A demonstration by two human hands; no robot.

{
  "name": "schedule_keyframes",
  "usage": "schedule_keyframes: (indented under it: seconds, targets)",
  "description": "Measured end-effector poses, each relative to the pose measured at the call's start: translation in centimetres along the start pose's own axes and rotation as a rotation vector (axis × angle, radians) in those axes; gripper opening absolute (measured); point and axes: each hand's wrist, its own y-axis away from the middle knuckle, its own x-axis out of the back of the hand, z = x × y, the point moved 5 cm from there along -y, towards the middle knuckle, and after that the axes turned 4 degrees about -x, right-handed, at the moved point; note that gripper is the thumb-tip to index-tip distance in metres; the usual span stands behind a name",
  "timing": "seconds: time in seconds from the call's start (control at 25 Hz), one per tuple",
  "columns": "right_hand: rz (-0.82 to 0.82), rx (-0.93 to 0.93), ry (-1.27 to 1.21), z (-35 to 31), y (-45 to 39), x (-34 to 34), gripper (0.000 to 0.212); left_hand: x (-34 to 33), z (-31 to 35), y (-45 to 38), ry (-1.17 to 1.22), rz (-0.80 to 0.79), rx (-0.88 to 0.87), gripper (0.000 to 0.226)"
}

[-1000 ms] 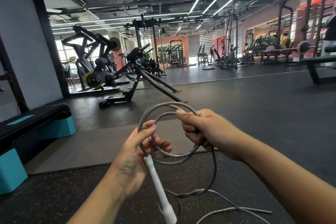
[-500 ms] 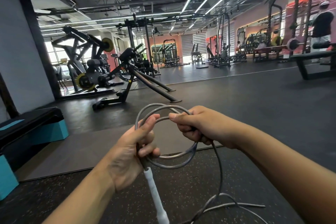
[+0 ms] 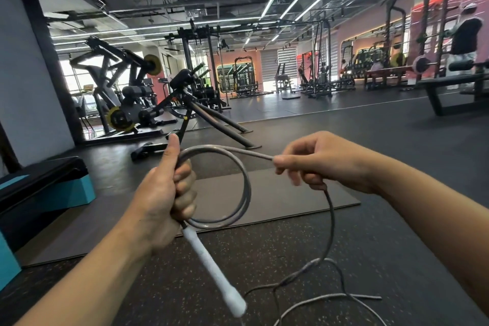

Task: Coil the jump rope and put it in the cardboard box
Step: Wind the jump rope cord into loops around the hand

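Jump rope (image 3: 244,193) hangs coiled in about two loops before the person, its tail lying tangled on the floor (image 3: 397,153); left hand (image 3: 161,201) is closed round the loops above the white handle (image 3: 214,262); right hand (image 3: 322,161) pinches the free strand; that tail, seemingly knotted, could snag and spill the coil.

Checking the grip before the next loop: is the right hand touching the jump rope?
Touching. The head view shows the right hand pinching the grey jump rope between thumb and fingertips, with the cord running out of the fist toward the floor.
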Motion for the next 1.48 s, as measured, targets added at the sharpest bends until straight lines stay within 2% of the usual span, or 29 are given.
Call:
schedule_keyframes:
  seconds: [0.16, 0.28, 0.32, 0.4, 0.56, 0.68, 0.8, 0.92, 1.0, 1.04, 1.08, 1.16, 1.2, 1.24, 1.32, 1.4, 1.48]
  targets:
    - [0.066, -0.065, 0.051, 3.0, 0.2, 2.0, 0.042, 0.3, 2.0, -0.7, 0.372, 0.168, -0.111, 0.059]
    - [0.064, -0.1, -0.056, 6.3, 0.5, 1.0, 0.039, -0.1, 2.9, -1.9, 0.644, 0.275, -0.199, 0.061]
    - [0.052, -0.102, -0.139, 7.2, 0.5, 0.1, 0.034, -0.2, 2.8, -2.2, 0.722, 0.308, -0.213, 0.062]
    - [0.014, -0.054, -0.297, 7.7, 0.5, -2.5, 0.007, -0.8, 2.0, -2.9, 0.836, 0.37, -0.219, 0.062]
    - [-0.053, 0.114, -0.515, 4.9, -0.2, -6.8, 0.04, -1.8, -0.3, -2.7, 0.847, 0.501, -0.21, 0.062]
    - [0.042, 0.187, -0.686, 1.9, -2.2, -8.3, 0.049, -3.5, -2.7, -1.4, 0.726, 0.498, -0.147, 0.056]
    - [0.172, 0.124, -0.66, 0.1, -3.3, -8.2, 0.044, -5.4, -6.0, 0.1, 0.503, 0.464, -0.056, 0.046]
    - [0.166, 0.045, -0.424, -0.2, -3.0, -7.1, 0.038, -4.1, -7.7, 0.7, 0.28, 0.471, -0.002, 0.032]
    - [0.17, 0.018, -0.245, 0.0, -2.4, -6.1, 0.039, -1.7, -7.4, 0.9, 0.101, 0.529, -0.05, 0.018]
    - [0.168, 0.006, -0.199, 0.2, -2.3, -5.8, 0.038, -0.9, -6.5, 1.1, -0.061, 0.536, -0.138, 0.029]
    - [0.157, -0.003, -0.185, 0.5, -2.3, -5.6, 0.038, -0.6, -5.1, 1.5, -0.302, 0.528, -0.252, 0.051]
    - [0.129, -0.03, -0.177, 1.1, -2.5, -5.7, 0.04, -1.3, -1.8, 2.3, -0.919, 0.509, -0.565, 0.099]
    - [0.127, -0.05, -0.13, 1.3, -2.6, -5.8, 0.042, -2.5, -0.3, 2.6, -1.23, 0.48, -0.742, 0.114]
    - [0.126, -0.067, -0.057, 1.5, -2.8, -6.0, 0.042, -4.2, 0.6, 2.8, -1.489, 0.413, -0.94, 0.119]
    - [0.116, -0.082, 0.14, 1.5, -3.1, -6.4, 0.043, -7.3, 0.8, 2.8, -1.855, 0.184, -1.215, 0.108]
    - [0.107, -0.072, 0.322, 1.3, -3.1, -6.4, 0.043, -8.6, 0.0, 1.7, -2.127, -0.043, -1.272, 0.089]
    - [0.104, -0.061, 0.363, 1.0, -3.0, -6.2, 0.041, -8.7, -0.3, 0.1, -2.243, -0.216, -1.249, 0.068]
